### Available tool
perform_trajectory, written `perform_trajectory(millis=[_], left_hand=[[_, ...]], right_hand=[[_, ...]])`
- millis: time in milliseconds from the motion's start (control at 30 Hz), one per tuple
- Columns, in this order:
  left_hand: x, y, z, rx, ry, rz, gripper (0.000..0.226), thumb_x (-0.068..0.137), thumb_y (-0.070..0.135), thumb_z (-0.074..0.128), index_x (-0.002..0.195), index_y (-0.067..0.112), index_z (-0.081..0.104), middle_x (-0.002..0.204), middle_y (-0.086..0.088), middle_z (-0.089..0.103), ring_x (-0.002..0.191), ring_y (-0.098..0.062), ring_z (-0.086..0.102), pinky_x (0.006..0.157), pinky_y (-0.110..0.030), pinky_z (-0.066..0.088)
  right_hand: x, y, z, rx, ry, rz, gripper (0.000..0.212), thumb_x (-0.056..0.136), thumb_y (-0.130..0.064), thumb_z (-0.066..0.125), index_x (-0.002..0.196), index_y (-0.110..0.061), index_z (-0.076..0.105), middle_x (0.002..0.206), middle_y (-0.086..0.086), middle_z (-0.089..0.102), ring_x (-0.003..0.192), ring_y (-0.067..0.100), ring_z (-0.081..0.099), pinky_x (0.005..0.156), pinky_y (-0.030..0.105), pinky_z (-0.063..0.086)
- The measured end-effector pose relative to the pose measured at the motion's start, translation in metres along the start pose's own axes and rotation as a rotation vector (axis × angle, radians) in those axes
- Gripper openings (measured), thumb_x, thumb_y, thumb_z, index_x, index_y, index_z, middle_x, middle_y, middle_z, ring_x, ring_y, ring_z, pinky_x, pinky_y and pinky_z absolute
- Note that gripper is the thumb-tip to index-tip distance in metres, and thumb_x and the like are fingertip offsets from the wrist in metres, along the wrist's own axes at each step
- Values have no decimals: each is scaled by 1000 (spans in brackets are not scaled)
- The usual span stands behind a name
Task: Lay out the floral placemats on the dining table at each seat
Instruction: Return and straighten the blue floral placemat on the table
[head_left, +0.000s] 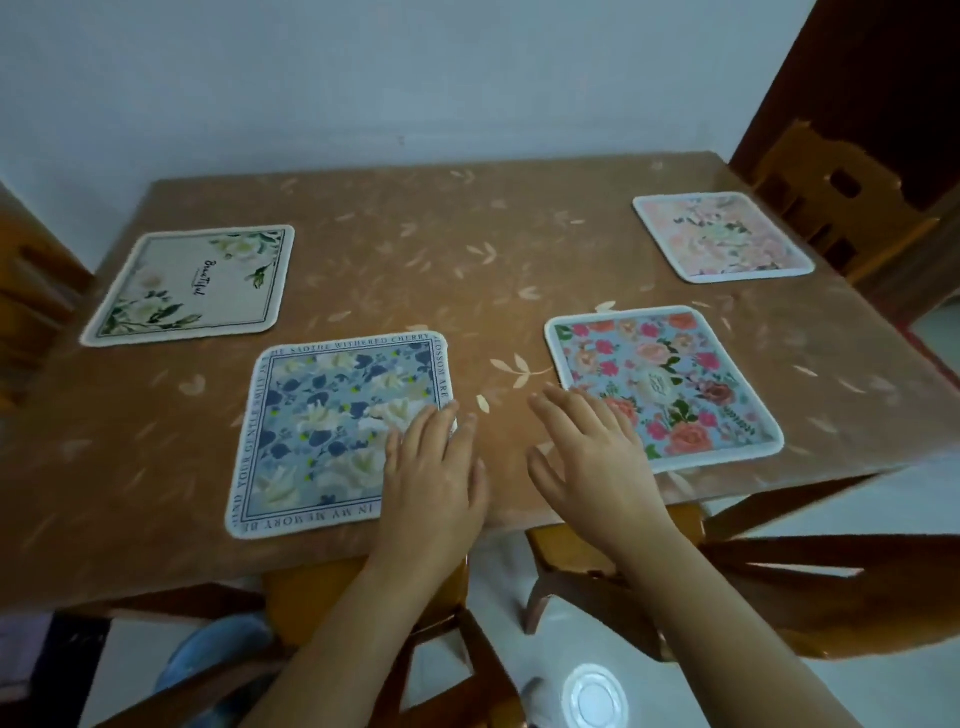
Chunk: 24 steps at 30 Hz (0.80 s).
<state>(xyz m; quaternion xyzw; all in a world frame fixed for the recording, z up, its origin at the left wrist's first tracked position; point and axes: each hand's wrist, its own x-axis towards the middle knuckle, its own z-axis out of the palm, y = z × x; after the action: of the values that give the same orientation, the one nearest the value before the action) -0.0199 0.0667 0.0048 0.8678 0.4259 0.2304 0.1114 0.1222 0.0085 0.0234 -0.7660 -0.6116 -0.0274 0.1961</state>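
Several floral placemats lie flat on the brown dining table. A blue and white one lies near the front left, and my left hand rests flat on its right edge, fingers spread. A pink rose mat on light blue lies near the front right; my right hand lies open over its left corner. A cream mat with green leaves sits at the far left. A pale pink mat sits at the far right.
Wooden chairs stand around the table: two tucked under the near edge, one at the far right, one at the left. A white wall runs behind the table. A round white thing lies on the floor.
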Motion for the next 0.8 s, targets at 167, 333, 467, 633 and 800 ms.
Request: perform_trajectory(millis=[167,333,467,633,800], left_hand=[[6,26,12,18,28,-53,42,76,8,69,116,3,57,123,-18,58,118,-35,49,99,-58,31],[9,33,18,33,33,-76,42,78,9,67,118,4,56,123,-17,58,118,-35,49,99,-56,30],[18,32,20,27,34,-42,38,78,8,66,115,3,58,123,-17,58,118,-34,49,99,-56,31],[32,42,38,17,-1,15,39,79,9,65,117,5,57,126,-16,56,121,-35,46,99,-56,32],[46,72,73,28,-39,75,41,76,10,67,116,3,57,125,-18,57,120,-35,47,100,-57,30]], right_hand=[[7,29,-8,43,-49,-81,45,79,-22,65,121,-13,53,124,9,59,116,28,51,92,46,43],[16,39,-6,72,-54,-112,43,80,-22,64,120,-12,54,123,10,59,116,29,51,91,46,44],[20,45,-2,46,-41,-105,42,80,-22,66,119,-11,55,120,11,61,113,30,53,91,46,44],[14,73,-3,-5,-39,-42,44,80,-24,65,121,-12,52,122,11,59,113,31,53,93,50,43],[11,124,-10,-48,-86,-6,43,83,-26,62,121,-9,52,122,13,59,115,32,51,94,50,41]])
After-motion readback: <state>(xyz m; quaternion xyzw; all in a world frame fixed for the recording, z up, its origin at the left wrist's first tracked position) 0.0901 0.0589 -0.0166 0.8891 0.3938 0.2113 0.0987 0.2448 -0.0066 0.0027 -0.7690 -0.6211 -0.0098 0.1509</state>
